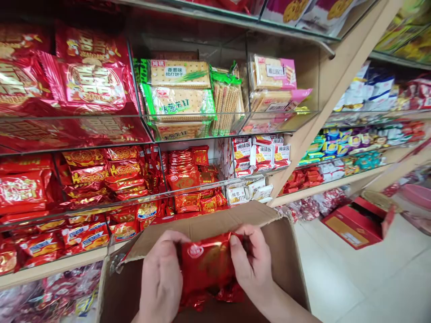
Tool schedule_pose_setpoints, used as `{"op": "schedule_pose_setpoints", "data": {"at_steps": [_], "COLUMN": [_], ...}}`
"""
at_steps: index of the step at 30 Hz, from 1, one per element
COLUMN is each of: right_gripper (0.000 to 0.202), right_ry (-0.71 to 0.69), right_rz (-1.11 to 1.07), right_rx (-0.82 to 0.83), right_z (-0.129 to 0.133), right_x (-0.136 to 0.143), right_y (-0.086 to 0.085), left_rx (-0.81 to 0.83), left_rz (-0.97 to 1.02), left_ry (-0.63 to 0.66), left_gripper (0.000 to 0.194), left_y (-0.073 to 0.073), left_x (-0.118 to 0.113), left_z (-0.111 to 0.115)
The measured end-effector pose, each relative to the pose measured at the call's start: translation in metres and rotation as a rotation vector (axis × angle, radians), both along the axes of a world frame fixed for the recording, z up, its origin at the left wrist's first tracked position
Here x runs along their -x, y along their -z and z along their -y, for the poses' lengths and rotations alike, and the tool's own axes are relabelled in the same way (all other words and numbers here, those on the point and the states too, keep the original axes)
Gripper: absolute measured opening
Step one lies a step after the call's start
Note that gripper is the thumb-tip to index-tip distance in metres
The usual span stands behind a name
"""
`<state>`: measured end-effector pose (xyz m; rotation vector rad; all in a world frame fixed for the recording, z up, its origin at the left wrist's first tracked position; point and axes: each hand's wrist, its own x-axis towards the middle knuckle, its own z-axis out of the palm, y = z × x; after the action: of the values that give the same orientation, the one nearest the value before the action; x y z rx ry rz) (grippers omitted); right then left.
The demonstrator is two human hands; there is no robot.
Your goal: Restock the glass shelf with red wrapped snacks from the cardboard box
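Between my two hands is a red snack packet [208, 269] with a small white-ringed logo at its upper left, held over an open cardboard box [283, 251]. My left hand [163, 273] is closed on the packet's left edge. The fingers of my right hand [252, 260] pinch its upper right corner. More red wrapping shows just below the packet; whether it is a second packet I cannot tell. Behind the box, a shelf compartment holds stacked red packets [183, 168].
Glass-fronted shelves [202, 184] of packaged biscuits stand ahead and to the left. A slanting wooden shelf post [323, 107] rises at the right. On the tiled floor [336, 273] lies an open red box [353, 222], with a pink basin [415, 197] beyond it.
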<state>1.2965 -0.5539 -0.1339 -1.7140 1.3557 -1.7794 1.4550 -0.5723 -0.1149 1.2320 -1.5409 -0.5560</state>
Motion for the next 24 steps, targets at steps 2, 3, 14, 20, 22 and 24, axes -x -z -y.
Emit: {"op": "schedule_pose_setpoints", "data": {"at_steps": [2, 3, 14, 20, 22, 24], "right_gripper": [0.005, 0.005, 0.007, 0.025, 0.018, 0.015], "right_ry": [0.018, 0.019, -0.035, -0.429, -0.366, -0.255], "right_rz": [0.005, 0.013, 0.034, -0.259, -0.282, -0.277], "right_rx": [-0.008, -0.013, 0.068, 0.013, 0.050, 0.042], "right_z": [0.006, 0.009, 0.015, 0.036, 0.065, 0.102], "right_x": [-0.009, -0.013, -0.025, -0.008, -0.002, 0.003], "right_y": [-0.004, -0.005, -0.014, -0.047, -0.058, -0.064], "left_rx": [-0.019, -0.029, 0.005, 0.045, 0.001, -0.040], "left_rz": [-0.073, -0.083, -0.223, -0.049, 0.000, 0.060], "left_ry": [-0.057, -0.075, -0.149, -0.171, -0.150, -0.191], "left_gripper": [0.043, 0.040, 0.035, 0.032, 0.031, 0.031], "left_y": [-0.002, -0.004, -0.014, -0.026, -0.024, -0.019], "left_x": [0.002, 0.003, 0.004, -0.024, -0.040, -0.053], "left_z": [0.002, 0.002, -0.002, 0.017, 0.024, 0.031]}}
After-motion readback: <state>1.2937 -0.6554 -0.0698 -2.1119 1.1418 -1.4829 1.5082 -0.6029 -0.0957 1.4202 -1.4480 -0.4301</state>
